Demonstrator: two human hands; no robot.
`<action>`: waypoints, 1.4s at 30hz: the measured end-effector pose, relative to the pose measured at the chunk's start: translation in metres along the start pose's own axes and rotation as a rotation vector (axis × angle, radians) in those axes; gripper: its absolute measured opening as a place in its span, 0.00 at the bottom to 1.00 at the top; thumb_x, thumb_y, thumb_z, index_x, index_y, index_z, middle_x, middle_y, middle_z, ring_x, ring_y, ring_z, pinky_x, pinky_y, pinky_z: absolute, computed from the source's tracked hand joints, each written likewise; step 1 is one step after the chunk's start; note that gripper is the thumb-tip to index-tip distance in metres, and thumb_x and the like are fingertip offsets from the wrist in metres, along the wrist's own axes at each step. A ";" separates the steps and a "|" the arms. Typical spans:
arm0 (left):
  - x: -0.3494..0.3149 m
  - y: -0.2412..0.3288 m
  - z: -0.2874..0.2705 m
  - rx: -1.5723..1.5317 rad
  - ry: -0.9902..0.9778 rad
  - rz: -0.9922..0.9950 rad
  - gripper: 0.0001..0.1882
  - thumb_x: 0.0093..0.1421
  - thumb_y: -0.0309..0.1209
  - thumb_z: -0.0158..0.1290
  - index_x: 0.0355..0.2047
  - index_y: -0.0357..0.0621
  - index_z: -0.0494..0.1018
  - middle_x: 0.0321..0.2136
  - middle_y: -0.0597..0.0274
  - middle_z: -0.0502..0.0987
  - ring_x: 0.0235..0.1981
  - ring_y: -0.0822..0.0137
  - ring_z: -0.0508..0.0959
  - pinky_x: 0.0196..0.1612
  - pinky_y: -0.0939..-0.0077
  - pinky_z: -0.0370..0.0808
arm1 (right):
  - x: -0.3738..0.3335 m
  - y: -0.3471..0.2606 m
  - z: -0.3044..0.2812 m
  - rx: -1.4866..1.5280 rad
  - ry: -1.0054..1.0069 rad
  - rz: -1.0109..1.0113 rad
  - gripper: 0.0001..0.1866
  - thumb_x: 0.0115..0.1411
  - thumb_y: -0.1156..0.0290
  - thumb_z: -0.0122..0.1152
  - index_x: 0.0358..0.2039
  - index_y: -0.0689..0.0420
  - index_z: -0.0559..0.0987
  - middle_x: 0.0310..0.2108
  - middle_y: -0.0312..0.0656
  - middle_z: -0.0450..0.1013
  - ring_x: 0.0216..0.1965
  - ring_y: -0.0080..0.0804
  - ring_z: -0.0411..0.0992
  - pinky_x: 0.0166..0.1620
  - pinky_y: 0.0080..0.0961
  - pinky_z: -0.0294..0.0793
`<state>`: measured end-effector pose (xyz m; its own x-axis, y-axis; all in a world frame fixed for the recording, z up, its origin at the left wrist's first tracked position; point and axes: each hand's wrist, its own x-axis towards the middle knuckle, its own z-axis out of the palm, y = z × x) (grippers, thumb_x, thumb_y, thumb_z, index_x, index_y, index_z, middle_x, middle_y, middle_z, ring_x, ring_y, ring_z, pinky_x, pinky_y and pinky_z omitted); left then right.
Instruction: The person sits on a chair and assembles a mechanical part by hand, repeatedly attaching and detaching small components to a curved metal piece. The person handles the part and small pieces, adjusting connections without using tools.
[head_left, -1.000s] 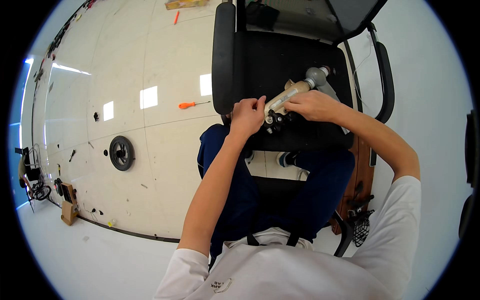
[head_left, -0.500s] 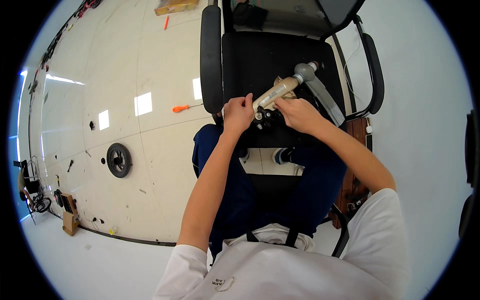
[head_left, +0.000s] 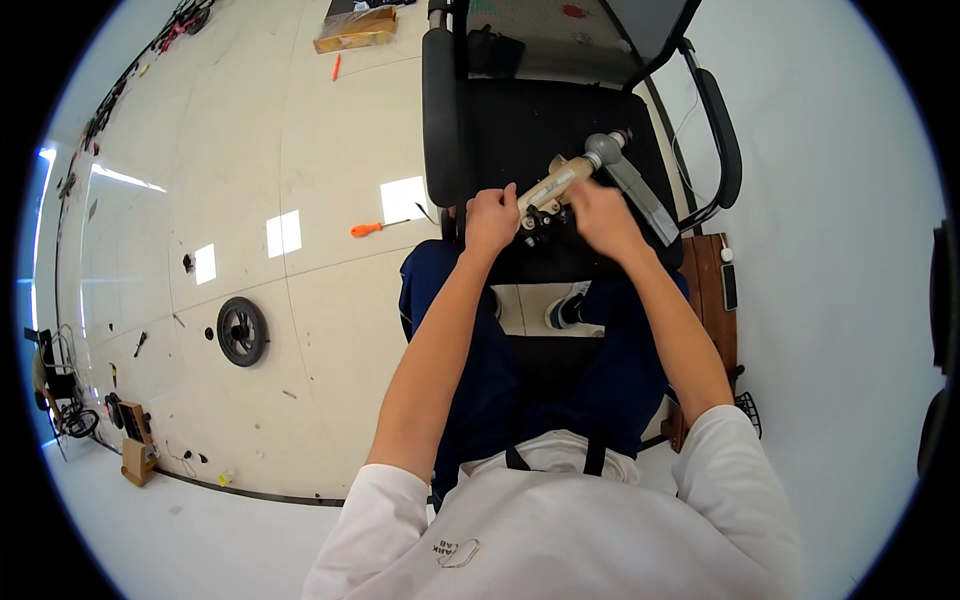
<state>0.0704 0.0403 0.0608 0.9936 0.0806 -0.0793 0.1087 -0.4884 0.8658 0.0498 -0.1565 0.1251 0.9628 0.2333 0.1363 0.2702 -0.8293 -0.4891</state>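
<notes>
A beige tube (head_left: 546,190) with a pale label lies across a black chair seat (head_left: 520,115). A grey rounded joint (head_left: 602,149) at its far end meets a flat grey bar (head_left: 645,200) that slants toward me on the right. Black fittings (head_left: 541,222) with small metal bolts sit at the tube's near end. My left hand (head_left: 492,220) is closed in a pinch beside that end; what its fingers hold is hidden. My right hand (head_left: 604,220) is over the tube's right side, its fingers smeared and partly hidden.
Chair armrests (head_left: 447,120) flank the seat. On the floor at left lie an orange-handled screwdriver (head_left: 367,229), a black wheel (head_left: 242,331) and several small parts. A cardboard box (head_left: 137,462) stands farther left. A phone (head_left: 729,287) rests on a brown wooden surface (head_left: 705,300) at right.
My right hand has shifted slightly up and right from the black fittings and is now blurred. My left hand stays by the tube's near end. The whole view has shifted a little.
</notes>
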 end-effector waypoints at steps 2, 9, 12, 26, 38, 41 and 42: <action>-0.001 -0.002 0.002 -0.001 0.021 0.015 0.25 0.67 0.43 0.51 0.24 0.31 0.78 0.21 0.37 0.76 0.28 0.37 0.79 0.36 0.51 0.74 | 0.008 0.001 -0.018 0.652 0.271 0.342 0.11 0.70 0.66 0.53 0.35 0.60 0.77 0.21 0.44 0.72 0.19 0.37 0.71 0.23 0.32 0.68; -0.004 -0.001 0.001 0.010 0.016 0.009 0.24 0.67 0.42 0.51 0.23 0.33 0.79 0.24 0.37 0.78 0.31 0.37 0.80 0.40 0.49 0.75 | -0.026 -0.025 0.001 0.399 0.145 0.173 0.13 0.69 0.67 0.54 0.36 0.65 0.77 0.23 0.48 0.75 0.22 0.38 0.74 0.29 0.34 0.70; -0.005 -0.003 0.001 0.009 0.037 0.026 0.25 0.67 0.43 0.51 0.23 0.31 0.78 0.23 0.37 0.77 0.30 0.37 0.79 0.37 0.50 0.75 | -0.039 -0.049 0.024 0.386 0.105 0.214 0.11 0.69 0.68 0.53 0.37 0.64 0.76 0.26 0.57 0.76 0.29 0.54 0.77 0.31 0.40 0.73; -0.012 -0.005 0.012 -0.027 0.045 0.018 0.25 0.67 0.43 0.51 0.23 0.31 0.78 0.23 0.37 0.77 0.30 0.37 0.79 0.36 0.50 0.75 | -0.042 -0.060 0.054 0.089 0.152 0.168 0.09 0.68 0.69 0.53 0.35 0.62 0.74 0.23 0.58 0.76 0.28 0.60 0.76 0.32 0.51 0.74; -0.012 0.000 0.008 0.022 0.031 -0.025 0.25 0.67 0.44 0.49 0.24 0.35 0.80 0.26 0.38 0.80 0.32 0.38 0.81 0.40 0.48 0.78 | -0.043 -0.095 0.082 0.042 0.396 0.429 0.09 0.67 0.72 0.52 0.35 0.65 0.77 0.22 0.61 0.75 0.25 0.60 0.76 0.28 0.48 0.73; -0.013 0.001 0.009 0.034 0.033 -0.019 0.24 0.67 0.44 0.49 0.25 0.36 0.80 0.26 0.37 0.80 0.32 0.38 0.81 0.40 0.48 0.78 | -0.043 -0.098 0.080 0.000 0.367 0.429 0.10 0.67 0.72 0.52 0.35 0.66 0.77 0.22 0.61 0.75 0.25 0.61 0.76 0.28 0.48 0.74; -0.014 0.000 0.011 0.033 0.051 -0.001 0.24 0.67 0.44 0.49 0.26 0.36 0.81 0.26 0.37 0.80 0.32 0.38 0.81 0.40 0.48 0.78 | -0.043 -0.098 0.079 -0.016 0.362 0.427 0.10 0.67 0.72 0.52 0.35 0.66 0.77 0.22 0.61 0.75 0.25 0.61 0.76 0.28 0.48 0.74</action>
<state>0.0568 0.0294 0.0561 0.9907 0.1247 -0.0542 0.1115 -0.5169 0.8487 -0.0180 -0.0448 0.0993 0.9249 -0.3121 0.2170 -0.1468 -0.8199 -0.5533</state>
